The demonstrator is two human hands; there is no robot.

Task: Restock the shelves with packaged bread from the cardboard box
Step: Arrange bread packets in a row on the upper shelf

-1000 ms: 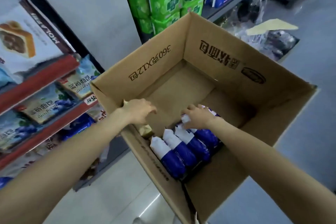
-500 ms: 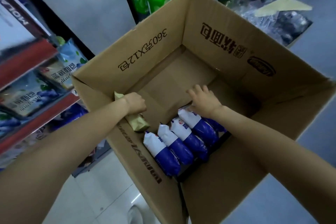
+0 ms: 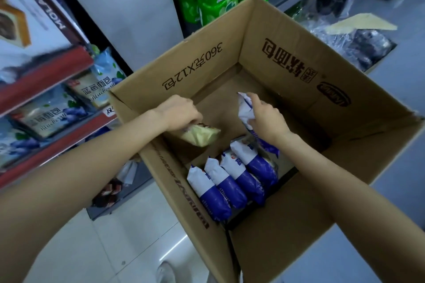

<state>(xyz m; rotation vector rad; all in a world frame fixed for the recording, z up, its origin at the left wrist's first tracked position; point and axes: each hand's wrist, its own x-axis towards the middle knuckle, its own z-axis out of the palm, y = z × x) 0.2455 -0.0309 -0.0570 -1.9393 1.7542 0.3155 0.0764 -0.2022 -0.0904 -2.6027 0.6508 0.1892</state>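
Inside cardboard box (image 3: pixel 287 57): right hand (image 3: pixel 266 119) now lifts gripped blue-white bread pack (image 3: pixel 245 108); left hand (image 3: pixel 179 112) grips yellow pack (image 3: pixel 200 136)

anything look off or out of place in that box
One thing: the left hand grips a yellowish package, unlike the blue-and-white bread packs lined up along the cardboard box's near side. The right hand lifts one of those. No tears or spills visible.
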